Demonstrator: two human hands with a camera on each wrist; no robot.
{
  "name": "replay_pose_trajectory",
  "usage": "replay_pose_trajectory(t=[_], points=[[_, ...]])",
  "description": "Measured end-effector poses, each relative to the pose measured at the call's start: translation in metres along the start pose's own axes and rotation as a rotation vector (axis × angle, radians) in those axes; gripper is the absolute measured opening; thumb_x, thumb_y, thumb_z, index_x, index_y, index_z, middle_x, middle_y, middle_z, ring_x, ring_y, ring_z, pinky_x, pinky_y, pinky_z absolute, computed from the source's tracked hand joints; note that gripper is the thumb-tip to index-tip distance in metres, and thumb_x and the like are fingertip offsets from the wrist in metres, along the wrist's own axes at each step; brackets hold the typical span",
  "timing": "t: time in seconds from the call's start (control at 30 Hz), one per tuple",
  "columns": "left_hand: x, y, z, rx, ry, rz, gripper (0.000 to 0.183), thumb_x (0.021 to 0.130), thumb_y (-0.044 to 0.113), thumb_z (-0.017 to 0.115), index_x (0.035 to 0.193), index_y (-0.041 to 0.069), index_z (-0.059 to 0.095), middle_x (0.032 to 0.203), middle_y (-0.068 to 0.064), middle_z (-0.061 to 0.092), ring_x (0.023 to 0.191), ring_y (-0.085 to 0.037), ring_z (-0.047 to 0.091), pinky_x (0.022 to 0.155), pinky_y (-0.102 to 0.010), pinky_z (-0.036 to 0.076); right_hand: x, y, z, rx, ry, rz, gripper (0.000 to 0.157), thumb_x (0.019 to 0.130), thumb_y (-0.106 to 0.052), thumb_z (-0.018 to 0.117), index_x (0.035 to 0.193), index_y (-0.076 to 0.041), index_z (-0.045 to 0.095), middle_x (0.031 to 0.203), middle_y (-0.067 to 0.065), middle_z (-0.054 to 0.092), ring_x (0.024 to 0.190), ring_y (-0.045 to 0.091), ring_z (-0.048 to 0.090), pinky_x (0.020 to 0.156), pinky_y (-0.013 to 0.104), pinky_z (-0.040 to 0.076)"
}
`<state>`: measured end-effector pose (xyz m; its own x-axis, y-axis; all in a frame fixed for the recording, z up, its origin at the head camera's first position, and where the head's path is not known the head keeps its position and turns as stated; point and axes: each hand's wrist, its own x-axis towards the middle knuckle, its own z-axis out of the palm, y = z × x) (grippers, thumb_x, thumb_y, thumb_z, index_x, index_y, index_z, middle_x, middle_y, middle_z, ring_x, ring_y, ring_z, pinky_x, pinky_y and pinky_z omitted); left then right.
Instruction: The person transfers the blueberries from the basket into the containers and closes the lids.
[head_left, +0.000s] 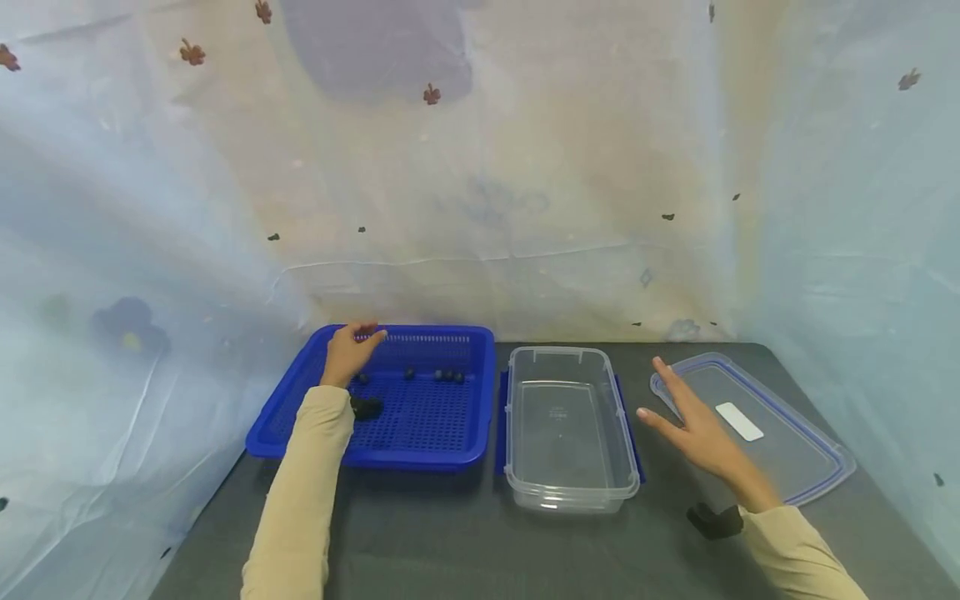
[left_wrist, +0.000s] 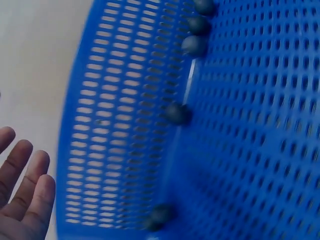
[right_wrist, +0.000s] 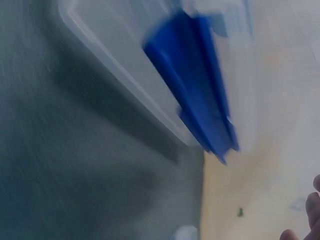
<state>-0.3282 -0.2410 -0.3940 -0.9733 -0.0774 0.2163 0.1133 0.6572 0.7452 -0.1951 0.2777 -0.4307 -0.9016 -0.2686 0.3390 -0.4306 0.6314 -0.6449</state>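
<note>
My left hand hovers over the left side of a blue perforated plastic basket, its fingers loosely extended and holding nothing. In the left wrist view its fingers overlap the backdrop beside the basket's slotted wall. Several small dark round berry-like pieces lie along the foot of that wall inside the basket. To the right, my right hand is held with fingers spread and empty, between a clear rectangular plastic container and its flat lid. The container stands without a cover; nothing shows inside.
Blue side flaps hang down from the container's long sides. The lid, with a blue seal and a white label, lies on the dark table at the right. A pale patterned sheet rises behind and on both sides.
</note>
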Motion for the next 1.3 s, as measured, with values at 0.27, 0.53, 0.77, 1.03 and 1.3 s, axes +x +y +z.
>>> replay_pose_trajectory(t=[0.27, 0.53, 0.77, 1.03, 1.3], points=[[0.006, -0.012, 0.028, -0.025, -0.025, -0.138, 0.039, 0.097, 0.022, 0.060, 0.124, -0.006, 0.060, 0.125, -0.026, 0.058, 0.119, -0.041, 0.049, 0.101, -0.054, 0.036, -0.019, 0.000, 0.037, 0.117, -0.022, -0.008, 0.084, 0.090, -0.017, 0.067, 0.156, -0.015, 0.015, 0.158, 0.020, 0.012, 0.139, 0.051, 0.011, 0.099, 0.074, 0.017], [0.013, -0.019, 0.052, -0.068, -0.049, -0.253, 0.036, 0.094, 0.017, 0.064, 0.122, -0.005, 0.061, 0.126, -0.025, 0.057, 0.123, -0.042, 0.044, 0.102, -0.054, 0.034, -0.030, 0.003, 0.062, 0.183, 0.010, -0.078, 0.090, 0.083, -0.011, 0.073, 0.155, -0.007, 0.019, 0.159, 0.017, 0.014, 0.145, 0.029, 0.010, 0.111, 0.048, 0.016], [0.011, -0.027, 0.071, -0.022, -0.042, -0.323, 0.038, 0.090, 0.014, 0.070, 0.121, -0.005, 0.062, 0.125, -0.026, 0.058, 0.127, -0.045, 0.035, 0.105, -0.055, 0.029, -0.035, 0.005, 0.073, 0.206, 0.007, -0.107, 0.106, 0.070, -0.019, 0.084, 0.154, -0.004, 0.021, 0.161, 0.010, 0.010, 0.142, 0.042, 0.010, 0.099, 0.071, 0.018], [0.010, -0.034, 0.084, -0.005, -0.051, -0.342, 0.032, 0.087, 0.007, 0.071, 0.115, -0.006, 0.065, 0.118, -0.025, 0.062, 0.128, -0.045, 0.034, 0.105, -0.053, 0.030, -0.033, 0.006, 0.075, 0.165, 0.020, -0.096, 0.115, 0.062, -0.026, 0.088, 0.153, -0.002, 0.022, 0.158, 0.022, 0.014, 0.141, 0.045, 0.014, 0.095, 0.074, 0.020], [0.009, -0.033, 0.092, 0.044, -0.047, -0.342, 0.022, 0.084, 0.001, 0.072, 0.103, -0.009, 0.067, 0.112, -0.028, 0.060, 0.126, -0.049, 0.033, 0.102, -0.054, 0.034, -0.033, 0.004, 0.071, 0.096, 0.009, -0.077, 0.114, 0.064, -0.031, 0.088, 0.153, -0.005, 0.023, 0.157, 0.021, 0.016, 0.139, 0.050, 0.014, 0.094, 0.076, 0.022]])
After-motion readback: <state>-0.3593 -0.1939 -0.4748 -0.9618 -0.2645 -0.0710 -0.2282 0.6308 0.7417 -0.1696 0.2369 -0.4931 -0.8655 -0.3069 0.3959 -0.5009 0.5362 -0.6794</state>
